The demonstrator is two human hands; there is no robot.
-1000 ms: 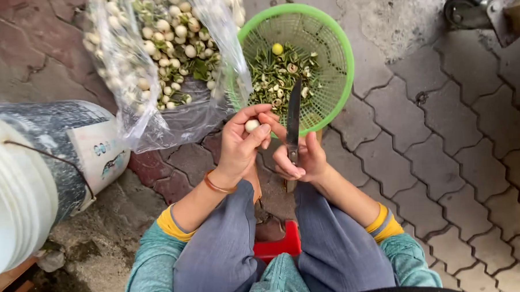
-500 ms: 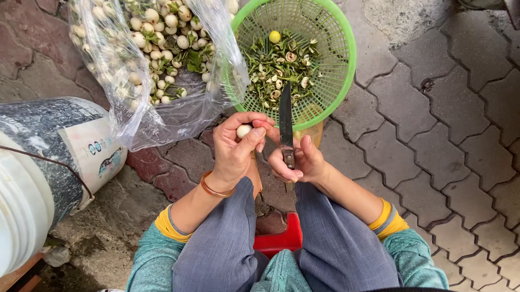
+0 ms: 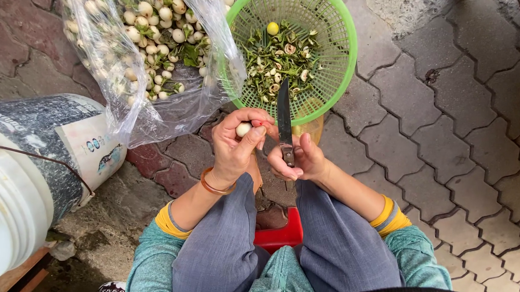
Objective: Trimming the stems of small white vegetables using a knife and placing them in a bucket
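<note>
My left hand (image 3: 235, 145) pinches a small round white vegetable (image 3: 243, 129) between thumb and fingers. Beside it, my right hand (image 3: 299, 160) grips a dark-bladed knife (image 3: 284, 119), blade pointing away from me and close to the vegetable. Both hands hover above my knees, just in front of a green plastic basket (image 3: 337, 74) holding green trimmings, stems and one yellow round piece. To the left of the basket lies a clear plastic bag (image 3: 153, 69) full of several small white round vegetables with green caps.
A white and grey bucket (image 3: 36, 177) lies at the left. I sit on a low red stool (image 3: 279, 234) on paved brick ground (image 3: 456, 145). A yellowish container (image 3: 310, 127) peeks from under the basket.
The view has shifted so basket and bag sit higher. My left hand has turned the vegetable slightly; the knife blade has come more upright next to it.
</note>
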